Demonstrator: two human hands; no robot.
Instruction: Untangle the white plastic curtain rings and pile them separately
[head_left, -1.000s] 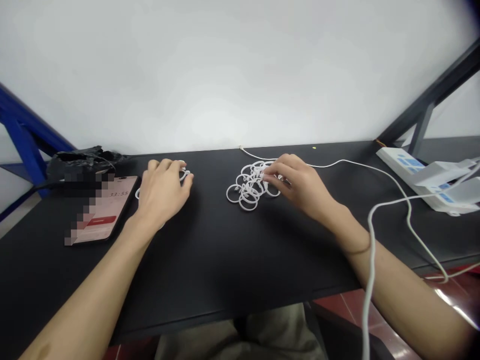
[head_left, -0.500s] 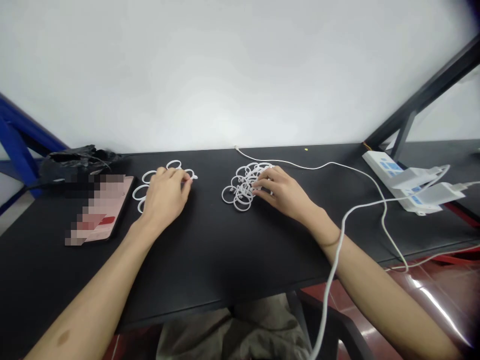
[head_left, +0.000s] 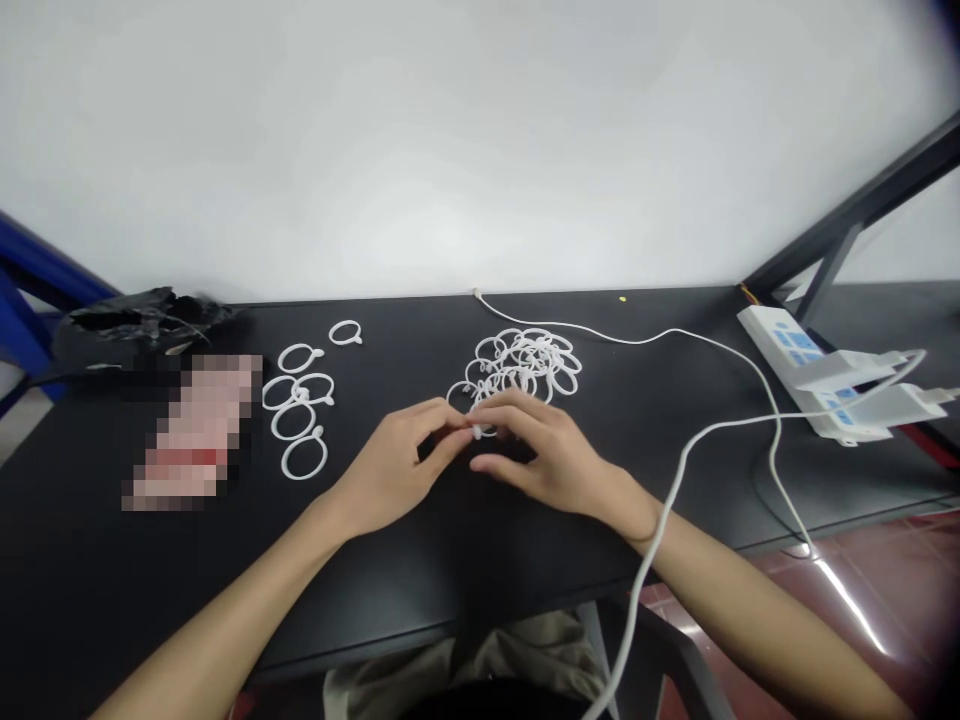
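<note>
My left hand (head_left: 409, 455) pinches the small tab of a white plastic ring (head_left: 487, 433) with thumb and forefinger. My right hand (head_left: 536, 440) is just beside it, fingers bent over that ring and thumb held apart below; whether its fingertips touch the ring is hard to see. Directly behind the hands lies a tangled pile of white rings (head_left: 564, 381), each with a small tab, partly covered by the right fingers. A looser group of similar rings (head_left: 304, 477) rests on the left, some overlapping, with a single ring (head_left: 345, 343) farther back.
A blurred-out pinkish flat object (head_left: 202, 420) lies at the left, a crumpled black plastic bag (head_left: 142, 315) behind it. On the right sits a white power strip (head_left: 780, 340) with plugged-in adapters. A white cable (head_left: 667, 500) crosses over my right forearm. The black tabletop (head_left: 420, 580) meets a white wall.
My left hand has left the ring group on the left and come right, beside my right hand. My right hand has drawn slightly nearer to me from the pile.
</note>
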